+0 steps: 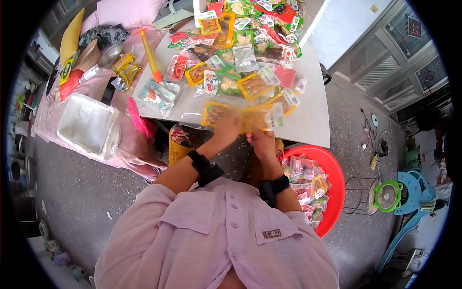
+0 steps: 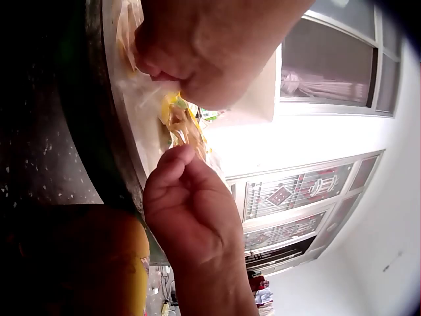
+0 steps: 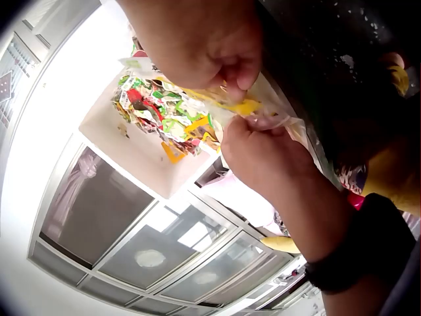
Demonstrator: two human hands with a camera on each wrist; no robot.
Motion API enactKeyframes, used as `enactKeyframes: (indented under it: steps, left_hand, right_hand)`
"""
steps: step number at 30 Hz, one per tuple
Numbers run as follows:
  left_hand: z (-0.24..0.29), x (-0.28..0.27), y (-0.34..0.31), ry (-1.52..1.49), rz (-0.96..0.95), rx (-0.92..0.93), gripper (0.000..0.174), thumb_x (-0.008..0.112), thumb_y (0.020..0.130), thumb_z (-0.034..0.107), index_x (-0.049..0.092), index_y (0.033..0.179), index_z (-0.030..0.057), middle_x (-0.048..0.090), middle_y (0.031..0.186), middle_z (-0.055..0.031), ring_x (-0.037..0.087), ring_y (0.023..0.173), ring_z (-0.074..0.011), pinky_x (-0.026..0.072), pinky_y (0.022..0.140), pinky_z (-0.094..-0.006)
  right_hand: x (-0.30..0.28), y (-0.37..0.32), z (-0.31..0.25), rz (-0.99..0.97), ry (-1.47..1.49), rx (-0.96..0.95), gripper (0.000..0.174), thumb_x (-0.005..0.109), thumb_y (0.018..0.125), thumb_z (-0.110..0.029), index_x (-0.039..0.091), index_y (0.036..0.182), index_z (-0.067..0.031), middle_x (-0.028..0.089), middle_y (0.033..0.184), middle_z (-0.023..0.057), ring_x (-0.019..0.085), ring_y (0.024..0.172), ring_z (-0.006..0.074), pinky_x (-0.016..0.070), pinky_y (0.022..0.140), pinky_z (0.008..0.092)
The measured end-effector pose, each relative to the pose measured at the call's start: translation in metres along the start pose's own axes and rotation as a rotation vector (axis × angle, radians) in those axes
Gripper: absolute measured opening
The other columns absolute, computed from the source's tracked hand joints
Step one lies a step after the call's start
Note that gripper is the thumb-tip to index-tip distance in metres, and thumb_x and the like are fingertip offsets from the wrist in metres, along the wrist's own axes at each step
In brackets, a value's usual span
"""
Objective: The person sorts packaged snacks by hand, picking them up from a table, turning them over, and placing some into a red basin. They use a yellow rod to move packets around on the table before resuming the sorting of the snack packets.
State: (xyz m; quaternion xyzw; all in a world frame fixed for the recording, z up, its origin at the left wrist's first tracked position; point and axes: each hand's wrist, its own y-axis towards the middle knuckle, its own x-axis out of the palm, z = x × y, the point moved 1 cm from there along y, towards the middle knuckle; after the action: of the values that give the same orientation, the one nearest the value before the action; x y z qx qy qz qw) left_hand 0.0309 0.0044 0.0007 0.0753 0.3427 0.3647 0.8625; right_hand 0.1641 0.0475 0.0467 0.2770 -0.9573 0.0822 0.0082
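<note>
At the table's near edge my right hand pinches the lower edge of a yellow-bordered food packet between thumb and forefinger. Close on its left is my left hand, blurred, its curled fingers gripping another yellow packet with clear plastic. In the right wrist view the left hand and right hand nearly meet over the yellow packaging. The left wrist view shows the right thumb and forefinger together at the packet; the left hand hides part of the packaging.
A heap of mixed sealed packets covers the back of the white table. A red tub full of packets stands at my right. To the left are a white foam box, a yellow pump and a plastic bag.
</note>
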Motion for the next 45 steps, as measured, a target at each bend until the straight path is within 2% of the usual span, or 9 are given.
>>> enactKeyframes:
  steps: [5, 8, 11, 17, 23, 26, 29, 36, 45]
  left_hand:
    - [0.001, -0.001, -0.003, -0.008, 0.041, 0.042, 0.008, 0.048, 0.072, 0.008, 0.050, 0.078, 0.0029, 0.052, 0.074, -0.0154, 0.051, 0.071, -0.0325, 0.0404, 0.061, -0.0380]
    - [0.008, 0.003, -0.007, -0.001, -0.046, 0.040, 0.008, 0.048, 0.072, 0.008, 0.050, 0.078, 0.0030, 0.052, 0.074, -0.0154, 0.051, 0.072, -0.0323, 0.0405, 0.062, -0.0378]
    - [0.004, 0.002, -0.005, -0.024, -0.048, -0.008, 0.008, 0.049, 0.072, 0.009, 0.050, 0.077, 0.0031, 0.052, 0.074, -0.0153, 0.051, 0.071, -0.0323, 0.0403, 0.061, -0.0375]
    - [-0.008, 0.000, -0.005, -0.049, -0.030, 0.106, 0.008, 0.049, 0.071, 0.009, 0.050, 0.077, 0.0034, 0.052, 0.073, -0.0142, 0.051, 0.070, -0.0321, 0.0400, 0.060, -0.0373]
    - [0.014, -0.008, -0.002, 0.073, -0.111, 0.070, 0.010, 0.047, 0.072, 0.011, 0.052, 0.076, 0.0036, 0.051, 0.071, -0.0145, 0.050, 0.070, -0.0333, 0.0401, 0.060, -0.0397]
    - [0.017, -0.005, -0.001, 0.160, -0.098, 0.120, 0.010, 0.046, 0.072, 0.012, 0.051, 0.074, 0.0034, 0.051, 0.071, -0.0154, 0.050, 0.070, -0.0337, 0.0402, 0.060, -0.0413]
    - [0.025, -0.008, -0.002, 0.275, -0.304, 0.069, 0.009, 0.046, 0.070, 0.012, 0.049, 0.072, 0.0031, 0.050, 0.071, -0.0162, 0.049, 0.070, -0.0340, 0.0399, 0.059, -0.0426]
    - [0.019, -0.015, -0.009, 0.251, -0.244, 0.113, 0.009, 0.045, 0.071, 0.012, 0.046, 0.069, 0.0027, 0.050, 0.071, -0.0163, 0.049, 0.070, -0.0342, 0.0396, 0.058, -0.0430]
    - [0.007, -0.011, -0.012, 0.137, -0.191, 0.128, 0.006, 0.047, 0.072, 0.010, 0.048, 0.073, 0.0039, 0.051, 0.071, -0.0144, 0.050, 0.070, -0.0326, 0.0392, 0.059, -0.0404]
  right_hand:
    - [0.009, 0.005, 0.001, 0.011, 0.323, 0.091, 0.015, 0.052, 0.078, -0.011, 0.049, 0.092, -0.0046, 0.055, 0.069, 0.0027, 0.053, 0.057, 0.0090, 0.0426, 0.047, 0.0193]
    - [0.019, 0.029, 0.049, -0.054, 0.422, 0.216, 0.014, 0.049, 0.078, -0.013, 0.052, 0.086, -0.0024, 0.054, 0.069, 0.0041, 0.052, 0.057, 0.0102, 0.0413, 0.047, 0.0207]
    - [0.005, 0.037, 0.055, -0.361, 0.065, 0.279, 0.016, 0.051, 0.078, -0.016, 0.051, 0.090, -0.0047, 0.054, 0.073, 0.0035, 0.051, 0.056, 0.0098, 0.0392, 0.045, 0.0197]
    - [-0.036, 0.047, 0.018, -0.118, 0.309, 0.259, 0.015, 0.052, 0.078, -0.015, 0.052, 0.089, -0.0056, 0.055, 0.067, 0.0019, 0.049, 0.048, 0.0071, 0.0350, 0.038, 0.0156]
    - [-0.039, 0.056, 0.025, -0.220, -0.055, 0.323, 0.014, 0.052, 0.078, -0.015, 0.052, 0.089, -0.0074, 0.055, 0.067, 0.0014, 0.050, 0.049, 0.0075, 0.0368, 0.039, 0.0161]
    - [-0.021, 0.049, 0.036, -0.260, 0.227, 0.390, 0.013, 0.053, 0.077, -0.015, 0.052, 0.087, -0.0077, 0.055, 0.066, 0.0011, 0.050, 0.050, 0.0082, 0.0392, 0.041, 0.0179]
    - [0.001, 0.046, 0.051, -0.351, 0.289, 0.451, 0.013, 0.053, 0.076, -0.014, 0.052, 0.087, -0.0078, 0.055, 0.066, 0.0009, 0.051, 0.051, 0.0090, 0.0411, 0.043, 0.0199]
    - [-0.001, 0.038, 0.031, -0.472, -0.262, 0.409, 0.015, 0.047, 0.079, -0.022, 0.051, 0.080, -0.0079, 0.051, 0.064, 0.0011, 0.048, 0.052, 0.0084, 0.0381, 0.045, 0.0178]
    - [0.018, 0.040, 0.042, -0.550, -0.149, 0.301, 0.011, 0.047, 0.077, -0.015, 0.053, 0.078, -0.0066, 0.050, 0.066, -0.0010, 0.044, 0.052, 0.0069, 0.0350, 0.045, 0.0168]
